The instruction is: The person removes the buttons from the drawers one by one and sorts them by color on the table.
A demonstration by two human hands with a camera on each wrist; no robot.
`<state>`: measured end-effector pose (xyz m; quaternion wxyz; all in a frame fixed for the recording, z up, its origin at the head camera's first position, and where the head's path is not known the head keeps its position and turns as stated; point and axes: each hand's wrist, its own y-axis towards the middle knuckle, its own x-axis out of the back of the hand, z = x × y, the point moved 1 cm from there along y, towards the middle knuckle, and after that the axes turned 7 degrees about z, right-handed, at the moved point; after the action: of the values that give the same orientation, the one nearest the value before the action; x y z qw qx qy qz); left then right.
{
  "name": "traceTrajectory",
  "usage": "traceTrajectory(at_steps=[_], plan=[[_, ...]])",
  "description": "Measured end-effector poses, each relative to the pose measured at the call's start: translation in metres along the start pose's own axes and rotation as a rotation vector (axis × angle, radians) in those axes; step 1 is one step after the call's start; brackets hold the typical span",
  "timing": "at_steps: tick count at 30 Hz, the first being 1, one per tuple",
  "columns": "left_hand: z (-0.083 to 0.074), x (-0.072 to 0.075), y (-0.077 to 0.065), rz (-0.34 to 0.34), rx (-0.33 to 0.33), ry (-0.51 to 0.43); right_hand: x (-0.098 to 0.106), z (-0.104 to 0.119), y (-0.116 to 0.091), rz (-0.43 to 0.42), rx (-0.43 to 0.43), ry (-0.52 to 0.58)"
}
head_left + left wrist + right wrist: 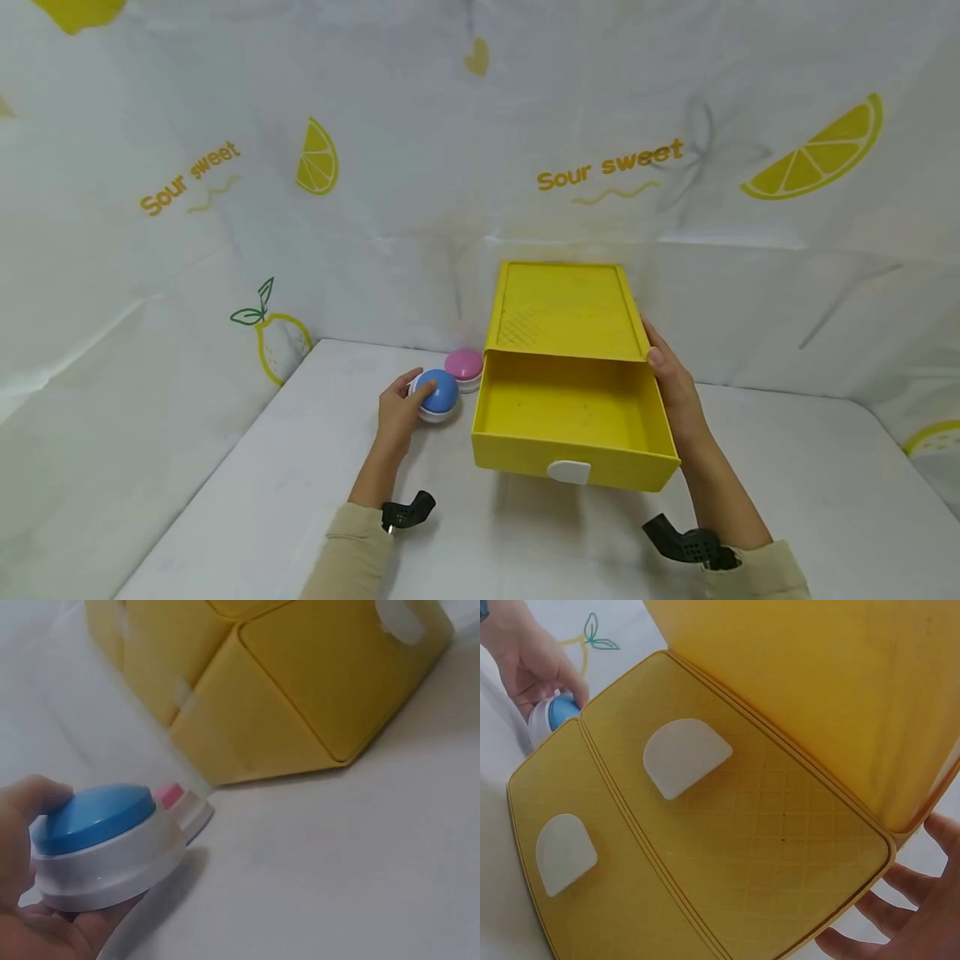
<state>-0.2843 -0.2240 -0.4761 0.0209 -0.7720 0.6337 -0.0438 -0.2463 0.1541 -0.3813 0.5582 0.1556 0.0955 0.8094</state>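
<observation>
In the head view my left hand holds a round push button with a blue dome and a white base, thumb on the dome. The left wrist view shows fingers under the base, which is raised over the table. Just behind it sits a similar button with a pink dome. A yellow drawer cabinet stands right of the buttons, its top drawer pulled out with bare yellow bottom showing. My right hand rests against the cabinet's right side, fingers spread along it.
Two lower drawers with white handles are closed beneath the top one. A white sheet with lemon prints hangs behind the white table, close to the cabinet's back.
</observation>
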Motion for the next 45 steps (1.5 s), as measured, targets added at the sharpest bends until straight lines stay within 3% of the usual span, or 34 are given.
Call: traceTrajectory(at_steps=[6, 13, 24, 30, 33, 39, 45], plan=[[0.008, -0.005, -0.001, 0.027, 0.022, 0.108, -0.001, 0.002, -0.001, -0.016, -0.015, -0.015], [0.006, -0.002, -0.003, 0.005, -0.133, 0.310, -0.001, 0.004, 0.001, -0.014, 0.020, -0.020], [0.008, 0.000, -0.008, 0.050, -0.177, 0.478, 0.000, 0.002, 0.001, -0.001, 0.013, 0.011], [0.010, 0.001, -0.008, 0.061, -0.196, 0.507, -0.001, 0.001, 0.000, -0.006, 0.003, 0.019], [0.011, 0.003, -0.008, 0.109, -0.204, 0.499, -0.002, 0.001, -0.001, -0.019, -0.010, 0.004], [0.012, 0.006, -0.011, 0.203, -0.215, 0.590, -0.002, 0.000, 0.000, -0.023, -0.008, -0.017], [0.010, -0.003, -0.012, 0.160, -0.237, 0.627, -0.002, 0.000, -0.001, -0.035, -0.011, -0.015]])
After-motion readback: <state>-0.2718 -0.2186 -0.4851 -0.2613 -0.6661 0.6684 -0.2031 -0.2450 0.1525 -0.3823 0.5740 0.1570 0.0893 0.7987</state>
